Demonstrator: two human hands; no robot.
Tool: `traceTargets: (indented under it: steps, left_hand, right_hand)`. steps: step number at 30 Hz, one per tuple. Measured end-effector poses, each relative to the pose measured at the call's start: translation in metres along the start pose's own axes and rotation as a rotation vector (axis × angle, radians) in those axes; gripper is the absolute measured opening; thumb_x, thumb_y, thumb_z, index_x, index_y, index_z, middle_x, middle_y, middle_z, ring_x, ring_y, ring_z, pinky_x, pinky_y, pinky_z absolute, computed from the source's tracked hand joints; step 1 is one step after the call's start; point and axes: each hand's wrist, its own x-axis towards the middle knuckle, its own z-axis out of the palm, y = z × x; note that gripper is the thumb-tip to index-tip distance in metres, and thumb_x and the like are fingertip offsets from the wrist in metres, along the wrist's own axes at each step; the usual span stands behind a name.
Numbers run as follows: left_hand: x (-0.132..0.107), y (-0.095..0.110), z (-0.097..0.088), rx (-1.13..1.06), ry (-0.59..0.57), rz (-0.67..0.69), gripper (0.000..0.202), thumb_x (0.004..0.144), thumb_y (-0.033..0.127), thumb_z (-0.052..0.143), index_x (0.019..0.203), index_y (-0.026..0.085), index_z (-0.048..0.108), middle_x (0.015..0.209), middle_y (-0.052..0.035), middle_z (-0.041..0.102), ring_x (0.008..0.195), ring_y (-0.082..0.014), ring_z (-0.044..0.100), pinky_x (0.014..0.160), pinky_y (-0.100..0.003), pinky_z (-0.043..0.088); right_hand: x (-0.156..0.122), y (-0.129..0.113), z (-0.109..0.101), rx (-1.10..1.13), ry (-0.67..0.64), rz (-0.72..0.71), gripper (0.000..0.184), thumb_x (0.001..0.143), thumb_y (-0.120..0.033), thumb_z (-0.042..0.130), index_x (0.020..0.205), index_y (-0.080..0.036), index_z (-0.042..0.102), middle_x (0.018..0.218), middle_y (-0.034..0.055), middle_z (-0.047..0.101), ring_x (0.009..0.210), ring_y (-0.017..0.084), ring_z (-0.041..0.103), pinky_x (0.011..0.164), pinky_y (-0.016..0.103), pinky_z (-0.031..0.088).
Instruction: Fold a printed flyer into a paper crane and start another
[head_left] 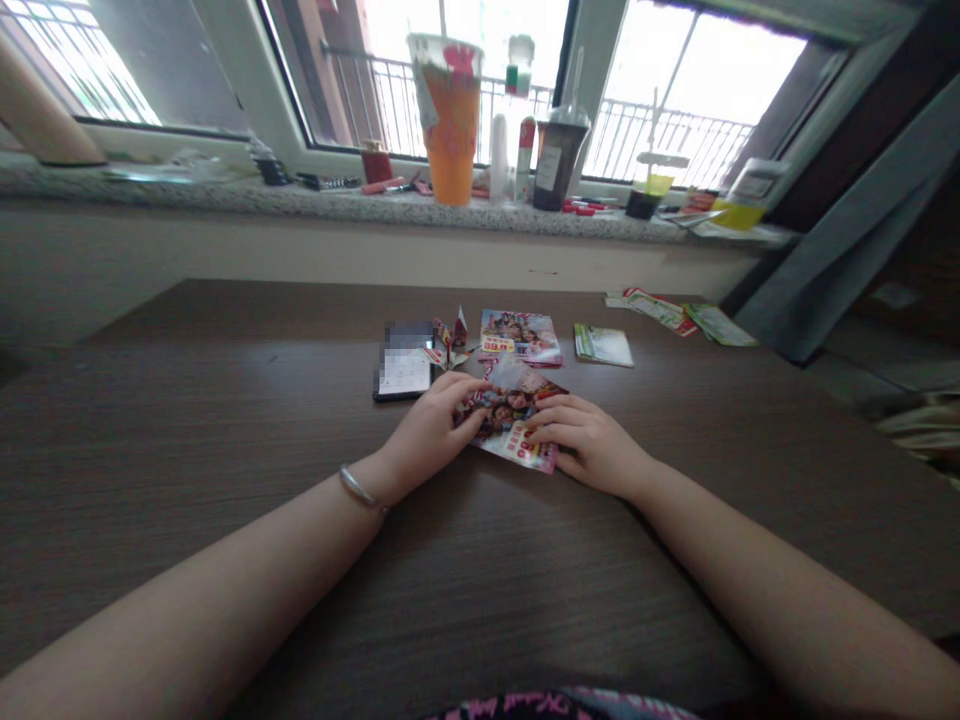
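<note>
A colourful printed flyer (510, 415), with small figures and large price digits, lies tilted on the dark wooden table in front of me. My left hand (442, 420), a silver bangle at its wrist, grips the flyer's left side with thumb and fingers. On its right edge, my right hand (589, 435) has its fingers over the print and the thumb low at the border. Just beyond the flyer's far edge is a stack of similar leaflets (521, 335). A folded paper piece (452, 340) stands beside a phone (406, 360), whose screen is lit and partly pixelated.
Right of the stack lies a small pile of green-and-white paper (604, 345). More leaflets (660, 310) are spread at the far right. Along the granite windowsill (337, 200) stand a tall orange cup (452, 120), a dark drink cup (559, 160) and several small items.
</note>
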Motion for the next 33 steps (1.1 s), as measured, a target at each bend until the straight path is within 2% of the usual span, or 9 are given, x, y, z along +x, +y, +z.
traceTargets:
  steps: [7,17,22,26,29,33]
  left_hand:
    - [-0.001,-0.005,0.004,0.264,-0.124,-0.043,0.048,0.084,0.030,0.057,0.129,0.013,0.052,0.119,-0.0127,0.054,0.112,-0.0255,0.051,0.101,-0.042,0.043]
    - [-0.006,0.001,0.004,0.459,-0.165,-0.014,0.051,0.090,0.047,0.049,0.132,0.018,0.050,0.128,-0.0130,0.053,0.118,-0.0295,0.047,0.102,-0.048,0.039]
    - [-0.006,0.000,0.005,0.452,-0.161,0.061,0.042,0.089,0.039,0.053,0.124,0.017,0.057,0.137,-0.0149,0.048,0.127,-0.0320,0.041,0.106,-0.052,0.035]
    - [-0.003,0.000,0.006,0.403,-0.190,0.248,0.026,0.090,0.023,0.051,0.113,0.022,0.065,0.134,-0.0086,0.054,0.130,-0.0284,0.040,0.110,-0.053,0.030]
    - [-0.001,0.000,0.006,0.323,-0.274,0.366,0.027,0.090,0.016,0.049,0.111,0.022,0.065,0.127,-0.0060,0.060,0.126,-0.0234,0.047,0.111,-0.050,0.032]
    - [0.002,0.002,0.006,0.251,-0.293,0.380,0.027,0.091,0.012,0.046,0.108,0.020,0.065,0.120,-0.0065,0.064,0.117,-0.0197,0.055,0.109,-0.046,0.036]
  right_hand:
    - [-0.001,-0.001,0.003,0.037,-0.061,0.021,0.024,0.086,-0.016,0.057,0.106,-0.022,0.068,0.112,0.0036,0.070,0.114,0.021,0.058,0.101,0.041,0.047]
    - [0.000,-0.004,0.001,0.074,-0.095,0.031,0.026,0.087,-0.016,0.056,0.108,-0.024,0.068,0.116,0.0027,0.069,0.111,0.017,0.062,0.099,0.037,0.048]
    - [0.001,-0.007,0.001,0.061,-0.111,0.041,0.024,0.088,-0.020,0.056,0.109,-0.025,0.068,0.117,0.0014,0.069,0.111,0.017,0.062,0.099,0.036,0.048]
    - [0.001,-0.010,0.000,0.060,-0.126,0.037,0.026,0.089,-0.019,0.054,0.110,-0.026,0.067,0.120,0.0010,0.067,0.112,0.016,0.061,0.100,0.036,0.048]
    - [0.001,-0.012,0.000,0.059,-0.146,0.040,0.028,0.087,-0.016,0.055,0.110,-0.027,0.066,0.120,0.0000,0.067,0.112,0.016,0.061,0.100,0.035,0.048]
    - [0.002,-0.010,-0.001,0.065,-0.134,0.023,0.030,0.086,-0.014,0.055,0.111,-0.026,0.066,0.119,0.0003,0.067,0.114,0.017,0.059,0.101,0.037,0.046]
